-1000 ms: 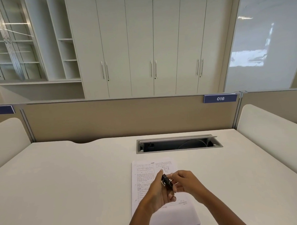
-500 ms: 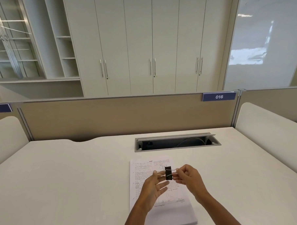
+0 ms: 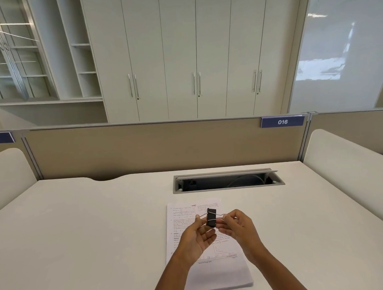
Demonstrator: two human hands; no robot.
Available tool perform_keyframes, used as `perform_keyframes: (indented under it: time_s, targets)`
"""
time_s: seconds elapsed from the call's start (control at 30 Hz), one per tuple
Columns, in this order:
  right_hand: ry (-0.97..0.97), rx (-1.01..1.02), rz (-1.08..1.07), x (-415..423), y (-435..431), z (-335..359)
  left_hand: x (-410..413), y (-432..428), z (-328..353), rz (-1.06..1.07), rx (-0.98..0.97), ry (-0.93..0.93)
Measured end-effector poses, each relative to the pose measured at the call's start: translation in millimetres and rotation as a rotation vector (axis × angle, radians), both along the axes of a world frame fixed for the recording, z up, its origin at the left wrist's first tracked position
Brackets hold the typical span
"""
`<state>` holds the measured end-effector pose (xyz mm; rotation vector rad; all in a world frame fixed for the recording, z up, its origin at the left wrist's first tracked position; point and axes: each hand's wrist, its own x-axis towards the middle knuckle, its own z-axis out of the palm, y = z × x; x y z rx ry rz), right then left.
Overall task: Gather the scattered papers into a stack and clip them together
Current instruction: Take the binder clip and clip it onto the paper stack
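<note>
**Both hands on one binder clip, above the paper stack**

I see my left hand (image 3: 198, 236) half open, palm up, its fingertips pinching one wire handle of the single black binder clip (image 3: 211, 217). My right hand (image 3: 238, 228) is curled, its fingers closed on the other wire handle. The clip hangs in the air between them, over the far half of one stack of papers (image 3: 213, 273), which lies flat on the white tabletop (image 3: 91, 226), near the middle. One cable slot (image 3: 228, 181) sits farther back.
</note>
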<state>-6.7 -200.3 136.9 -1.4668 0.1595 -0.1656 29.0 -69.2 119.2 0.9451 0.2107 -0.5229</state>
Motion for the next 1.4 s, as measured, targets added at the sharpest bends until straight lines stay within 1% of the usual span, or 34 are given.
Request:
perform_keyframes:
  time_s: [0.1, 0.2, 0.27, 0.4, 0.47, 0.53, 0.6, 0.67, 0.83, 1.0, 1.1, 1.23, 1.4]
  targets:
    - [0.013, 0.080, 0.052, -2, 4, 0, 0, -5, -2, -0.005, -0.007, 0.030]
    - [0.021, 0.072, 0.057, -1, 6, -3, -1, -8, -4, -0.018, 0.020, 0.022]
    - [0.026, 0.050, 0.028, 0, 4, -7, -2, -8, -6, -0.005, 0.076, -0.015]
    - [0.022, -0.077, -0.043, 2, 0, -18, -3, -5, -10, -0.027, 0.255, -0.177]
    - [0.026, -0.109, -0.050, 3, -1, -24, -4, -4, -12, -0.057, 0.396, -0.300]
    - [0.042, -0.138, -0.037, 2, -2, -28, -5, -3, -15, -0.047, 0.495, -0.372]
    - [0.071, -0.163, -0.027, 2, -1, -30, -6, -2, -16, -0.018, 0.505, -0.389]
    - [0.094, -0.191, -0.060, 4, 0, -29, -9, -5, -14, 0.003, 0.502, -0.413]
    - [0.127, -0.235, -0.286, 16, 2, -25, -17, -23, -12, 0.016, 0.605, -0.571]
    - [0.165, -0.237, -0.403, 24, -4, -18, -22, -38, -12, 0.065, 0.644, -0.678]
    - [0.168, -0.210, -0.448, 29, -7, -18, -23, -43, -13, 0.091, 0.625, -0.702]
    - [0.206, -0.178, -0.436, 36, -9, -20, -24, -44, -16, 0.102, 0.598, -0.715]
    - [0.256, -0.188, -0.429, 40, -9, -29, -22, -39, -19, 0.006, 0.602, -0.678]
